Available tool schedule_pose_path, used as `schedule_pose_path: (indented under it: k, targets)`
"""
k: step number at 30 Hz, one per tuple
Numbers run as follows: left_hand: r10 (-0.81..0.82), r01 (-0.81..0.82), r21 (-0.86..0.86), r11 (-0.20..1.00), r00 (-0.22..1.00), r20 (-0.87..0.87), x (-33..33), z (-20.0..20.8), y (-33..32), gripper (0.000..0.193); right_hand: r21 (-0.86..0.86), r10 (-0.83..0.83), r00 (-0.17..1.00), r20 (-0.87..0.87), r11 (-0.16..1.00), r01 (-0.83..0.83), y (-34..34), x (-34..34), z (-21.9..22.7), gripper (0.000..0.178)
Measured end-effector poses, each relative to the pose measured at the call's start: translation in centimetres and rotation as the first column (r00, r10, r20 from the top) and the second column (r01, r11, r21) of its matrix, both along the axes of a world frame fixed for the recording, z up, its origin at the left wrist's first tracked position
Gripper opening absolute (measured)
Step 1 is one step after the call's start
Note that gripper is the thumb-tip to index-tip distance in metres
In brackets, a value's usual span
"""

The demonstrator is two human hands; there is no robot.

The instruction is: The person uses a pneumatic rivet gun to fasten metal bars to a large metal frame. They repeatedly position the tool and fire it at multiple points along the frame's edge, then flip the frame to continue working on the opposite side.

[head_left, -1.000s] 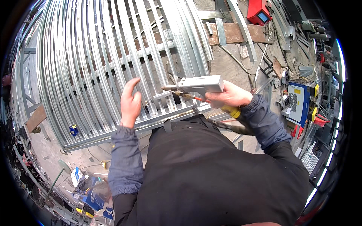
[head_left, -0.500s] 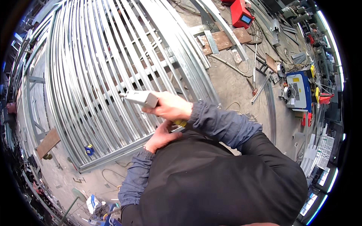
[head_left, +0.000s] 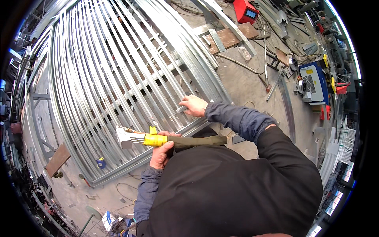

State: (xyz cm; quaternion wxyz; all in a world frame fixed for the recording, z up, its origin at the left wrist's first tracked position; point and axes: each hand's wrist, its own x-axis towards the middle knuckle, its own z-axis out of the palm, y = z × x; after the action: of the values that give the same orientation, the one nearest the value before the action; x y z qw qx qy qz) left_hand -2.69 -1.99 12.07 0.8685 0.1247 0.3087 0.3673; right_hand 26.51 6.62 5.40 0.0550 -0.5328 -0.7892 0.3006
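My left hand (head_left: 160, 154) is closed round a welding torch (head_left: 125, 138), a pale grey block-shaped head with thin lines running back into yellow tape (head_left: 154, 140). From the tape a dark sleeved hose (head_left: 201, 141) runs right, against my body. The torch lies level over the near edge of a large metal frame (head_left: 138, 170) of many parallel silvery bars. Farther right, my right hand (head_left: 195, 106) pinches a small grey metal piece (head_left: 182, 109) just above the bars.
A blue tape measure (head_left: 101, 162) sits by the frame's near left corner. Right of the frame, the concrete floor holds a hammer (head_left: 268, 87), metal offcuts, cables and a rusty plate (head_left: 233, 37). A red machine (head_left: 246, 12) and a blue-white machine (head_left: 314, 85) stand beyond.
The torch has passed from my right hand to my left and now lies lower, its yellow tape in view. My right hand has moved up and right and now holds a small metal piece.
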Motion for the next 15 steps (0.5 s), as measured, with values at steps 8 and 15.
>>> schedule_pose_path:
  k: [8, 15]
  targets:
    - [0.059, -0.059, -0.002, 0.998, 0.997, -0.055, -0.3, 0.6, -0.2, 0.046, 0.175, 0.196, 0.945, 0.261, 0.953, -0.246, 0.2, -0.5, -3.9, 0.018]
    - [0.057, -0.059, -0.029, 0.998, 0.996, -0.068, 0.2, 1.3, 0.0, 0.045, 0.326, 0.25, 0.963, 0.104, 0.906, -0.271, -0.2, 1.1, -0.1, 0.015]
